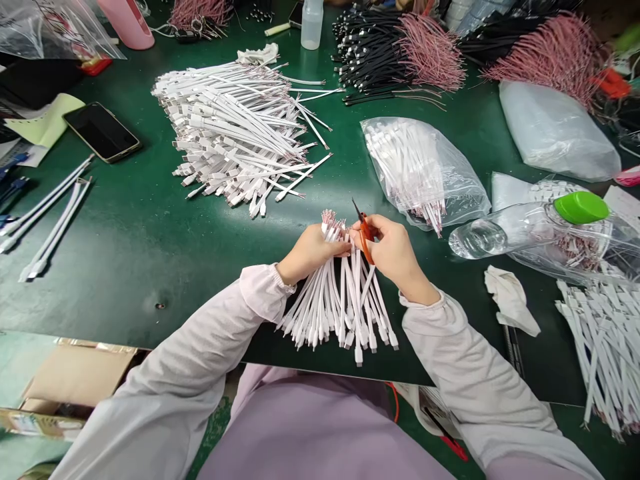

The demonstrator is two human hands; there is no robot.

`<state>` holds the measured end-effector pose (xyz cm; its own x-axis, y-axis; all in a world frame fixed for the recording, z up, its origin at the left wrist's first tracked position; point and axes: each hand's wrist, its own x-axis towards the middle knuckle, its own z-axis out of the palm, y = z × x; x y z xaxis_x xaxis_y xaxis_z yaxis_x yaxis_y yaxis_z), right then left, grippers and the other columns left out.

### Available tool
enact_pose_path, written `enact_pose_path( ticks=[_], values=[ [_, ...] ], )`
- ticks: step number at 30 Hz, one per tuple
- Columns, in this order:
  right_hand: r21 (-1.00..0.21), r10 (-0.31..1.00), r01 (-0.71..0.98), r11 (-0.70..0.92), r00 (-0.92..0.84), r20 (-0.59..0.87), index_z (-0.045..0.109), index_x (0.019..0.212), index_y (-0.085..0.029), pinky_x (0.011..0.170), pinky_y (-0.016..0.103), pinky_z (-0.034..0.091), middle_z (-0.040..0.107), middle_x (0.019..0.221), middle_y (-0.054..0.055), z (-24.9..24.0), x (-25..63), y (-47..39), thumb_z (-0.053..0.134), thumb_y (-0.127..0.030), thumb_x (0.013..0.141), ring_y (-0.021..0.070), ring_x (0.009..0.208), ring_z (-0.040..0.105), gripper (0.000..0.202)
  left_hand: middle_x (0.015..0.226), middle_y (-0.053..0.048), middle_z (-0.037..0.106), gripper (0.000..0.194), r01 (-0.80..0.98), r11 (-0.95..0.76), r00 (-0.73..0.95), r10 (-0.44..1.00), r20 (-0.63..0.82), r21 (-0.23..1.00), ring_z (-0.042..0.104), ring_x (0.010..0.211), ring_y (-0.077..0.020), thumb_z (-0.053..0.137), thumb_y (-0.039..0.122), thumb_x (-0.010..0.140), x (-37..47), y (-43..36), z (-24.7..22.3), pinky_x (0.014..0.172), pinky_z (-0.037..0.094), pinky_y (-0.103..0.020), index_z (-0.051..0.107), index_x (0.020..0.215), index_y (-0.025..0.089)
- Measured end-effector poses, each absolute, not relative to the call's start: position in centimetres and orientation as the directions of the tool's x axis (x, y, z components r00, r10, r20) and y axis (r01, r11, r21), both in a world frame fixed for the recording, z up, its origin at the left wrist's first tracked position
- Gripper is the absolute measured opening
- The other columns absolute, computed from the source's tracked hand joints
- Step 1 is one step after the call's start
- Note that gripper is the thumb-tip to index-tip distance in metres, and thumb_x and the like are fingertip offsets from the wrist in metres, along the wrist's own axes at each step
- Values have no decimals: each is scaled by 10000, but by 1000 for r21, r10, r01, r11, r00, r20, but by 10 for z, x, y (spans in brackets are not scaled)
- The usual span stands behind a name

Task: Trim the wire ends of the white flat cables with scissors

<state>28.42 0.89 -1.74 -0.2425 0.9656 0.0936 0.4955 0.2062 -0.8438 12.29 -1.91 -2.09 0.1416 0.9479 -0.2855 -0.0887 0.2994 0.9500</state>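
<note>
A bundle of white USB cables point(325, 300) fans out toward the table's near edge, plugs toward me and stripped pinkish wire ends at the top. My left hand point(313, 252) is closed around part of the bundle just below those wire ends. Orange-handled scissors point(367, 233) are held in my right hand point(393, 252), their dark tips pointing up and away. The right fingertips also meet the cables near the wire ends; whether they pinch one is hidden. Beyond the hands lies a large heap of white USB cables point(235, 127).
A clear bag of white cables point(420, 167) lies right of the heap. Beside it a water bottle with a green cap point(525, 223) rests on its side. More white cables point(605, 347) lie far right, black cables point(370, 53) at the back, a phone point(103, 131) at left.
</note>
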Motion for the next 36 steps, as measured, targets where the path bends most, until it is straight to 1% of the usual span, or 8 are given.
enact_pose_path(
  ticks=[5, 10, 15, 20, 24, 27, 31, 36],
  values=[
    [-927, 966, 351, 130, -254, 39, 643, 763, -175, 640, 287, 423, 602, 711, 3, -18, 286, 11, 669, -322, 760, 134, 652, 517, 150, 713, -26, 670, 96, -304, 364, 217, 926, -308, 880, 632, 691, -119, 737, 147, 739, 121, -20, -20, 747, 528, -282, 654, 721, 101],
    [-976, 956, 207, 67, -292, 4, 628, 775, -179, 641, 268, 438, 590, 721, -13, -17, 284, 11, 698, -333, 752, 116, 647, 525, 170, 678, 6, 627, 197, -356, 328, 208, 941, -268, 875, 566, 632, -85, 808, 207, 675, 122, -18, -22, 705, 510, -263, 646, 709, 99],
    [-970, 948, 218, 110, -315, 37, 629, 780, -191, 646, 272, 443, 597, 726, -11, -16, 280, 13, 666, -330, 784, 129, 675, 541, 144, 657, 3, 641, 127, -293, 311, 160, 948, -274, 904, 572, 587, -84, 770, 147, 683, 125, -17, -24, 624, 494, -233, 662, 737, 106],
    [-923, 957, 335, 187, -276, 93, 613, 732, -193, 589, 267, 402, 547, 667, -16, -14, 285, 16, 632, -308, 806, 124, 615, 485, 138, 693, -37, 691, 96, -293, 329, 152, 943, -296, 898, 677, 693, -151, 741, 124, 708, 127, -18, -23, 690, 531, -264, 645, 699, 118],
    [-818, 934, 494, 296, -328, 140, 652, 868, -197, 672, 294, 429, 601, 787, 15, -9, 303, 19, 602, -347, 848, 152, 692, 538, 160, 755, -54, 710, 102, -382, 323, 140, 947, -291, 866, 693, 788, -165, 754, 142, 718, 125, -19, -23, 812, 542, -304, 662, 737, 101],
    [-648, 897, 642, 409, -415, 155, 655, 927, -199, 693, 312, 431, 595, 833, 36, -1, 317, 20, 667, -382, 803, 185, 740, 562, 222, 744, -38, 695, 148, -444, 320, 133, 947, -291, 837, 681, 764, -151, 766, 193, 733, 124, -19, -24, 845, 538, -326, 666, 777, 94],
    [-418, 834, 734, 535, -538, 123, 644, 836, -204, 614, 297, 382, 561, 769, 29, 7, 332, 24, 627, -302, 816, 167, 639, 523, 102, 707, -17, 663, 178, -430, 319, 136, 948, -289, 844, 655, 712, -132, 759, 222, 756, 124, -20, -21, 767, 535, -296, 682, 836, 84],
    [-285, 781, 741, 608, -623, 46, 615, 713, -216, 552, 291, 314, 556, 682, 17, 15, 342, 32, 612, -246, 795, 160, 579, 485, 87, 692, -9, 647, 197, -396, 295, 115, 956, -271, 870, 639, 658, -127, 737, 236, 787, 124, -22, -15, 676, 523, -271, 696, 903, 82]
  ],
)
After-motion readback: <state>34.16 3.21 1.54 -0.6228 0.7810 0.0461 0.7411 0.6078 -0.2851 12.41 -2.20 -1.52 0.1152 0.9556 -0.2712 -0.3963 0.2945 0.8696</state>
